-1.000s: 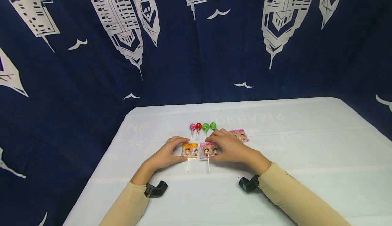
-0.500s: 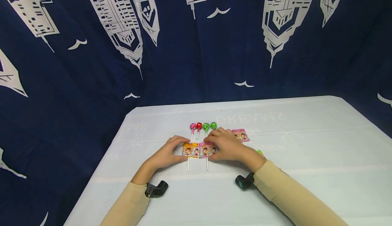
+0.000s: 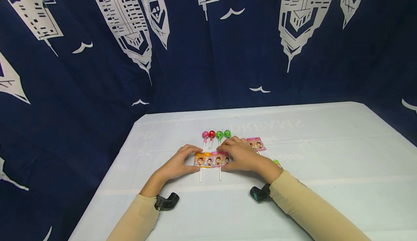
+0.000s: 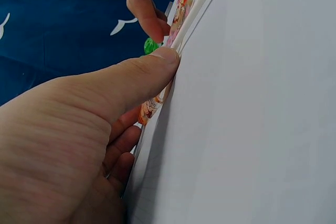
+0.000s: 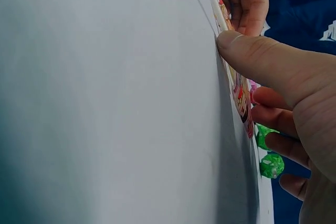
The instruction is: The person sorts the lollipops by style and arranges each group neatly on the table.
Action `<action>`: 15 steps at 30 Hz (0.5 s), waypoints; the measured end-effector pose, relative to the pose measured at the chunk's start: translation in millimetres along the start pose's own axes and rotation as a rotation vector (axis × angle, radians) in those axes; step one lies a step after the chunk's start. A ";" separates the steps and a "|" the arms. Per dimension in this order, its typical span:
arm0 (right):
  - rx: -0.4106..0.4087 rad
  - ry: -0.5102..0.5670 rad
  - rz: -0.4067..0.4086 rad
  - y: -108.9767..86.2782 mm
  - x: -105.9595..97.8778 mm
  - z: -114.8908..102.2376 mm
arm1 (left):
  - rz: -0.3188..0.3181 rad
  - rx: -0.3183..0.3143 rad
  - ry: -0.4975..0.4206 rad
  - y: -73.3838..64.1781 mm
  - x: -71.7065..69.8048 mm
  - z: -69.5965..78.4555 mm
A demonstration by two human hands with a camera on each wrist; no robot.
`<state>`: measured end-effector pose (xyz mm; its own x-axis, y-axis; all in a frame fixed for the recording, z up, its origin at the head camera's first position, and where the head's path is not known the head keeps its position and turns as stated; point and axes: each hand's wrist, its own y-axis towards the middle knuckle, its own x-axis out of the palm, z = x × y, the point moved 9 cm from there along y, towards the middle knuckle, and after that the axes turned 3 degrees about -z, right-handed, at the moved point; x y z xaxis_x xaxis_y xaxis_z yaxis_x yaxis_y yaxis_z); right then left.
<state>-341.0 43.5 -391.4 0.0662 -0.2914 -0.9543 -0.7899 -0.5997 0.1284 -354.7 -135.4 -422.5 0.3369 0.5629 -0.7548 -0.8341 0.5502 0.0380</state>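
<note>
Two flat-wrapped lollipops lie side by side on the white table, sticks toward me, their wrapper edges meeting. My left hand (image 3: 176, 164) pinches the orange lollipop (image 3: 202, 160) between thumb below and fingers above. On the pink lollipop (image 3: 219, 158), my right hand (image 3: 242, 157) has the same grip, covering part of its right side. The left wrist view shows the left thumb (image 4: 131, 80) against the white stick (image 4: 195, 10). From the right wrist view, the right thumb (image 5: 257, 56) presses the lower edge of the pink wrapper (image 5: 241, 98), low over the table.
Behind the hands stand in a row a pink ball lollipop (image 3: 205, 134), a red one (image 3: 212, 134) and two green ones (image 3: 219, 134). Another pink flat-wrapped lollipop (image 3: 256, 144) lies beyond my right hand. A green wrapper (image 3: 277, 163) peeks out behind the right wrist.
The right hand has slid the pink lollipop left, closing the gap to the orange one. A green wrapper has come into view behind the right wrist. The left hand has barely moved.
</note>
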 end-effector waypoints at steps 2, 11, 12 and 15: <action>-0.002 0.014 0.006 -0.7 -0.8 -0.1 | 0.000 -0.001 -0.003 -0.1 0.0 0.3; -0.009 0.046 0.038 -4.5 -4.2 -1.3 | 0.005 0.007 0.003 0.0 -0.3 0.9; -0.010 0.047 0.038 -4.4 -4.5 -2.1 | 0.006 0.004 0.000 -0.3 -0.6 1.0; -0.008 0.051 0.033 -5.0 -5.9 -3.6 | 0.006 0.003 -0.004 -0.4 -0.7 0.2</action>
<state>-335.2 45.6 -385.5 0.0708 -0.3487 -0.9346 -0.7870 -0.5951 0.1624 -354.5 -135.8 -421.9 0.3339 0.5684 -0.7519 -0.8348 0.5487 0.0441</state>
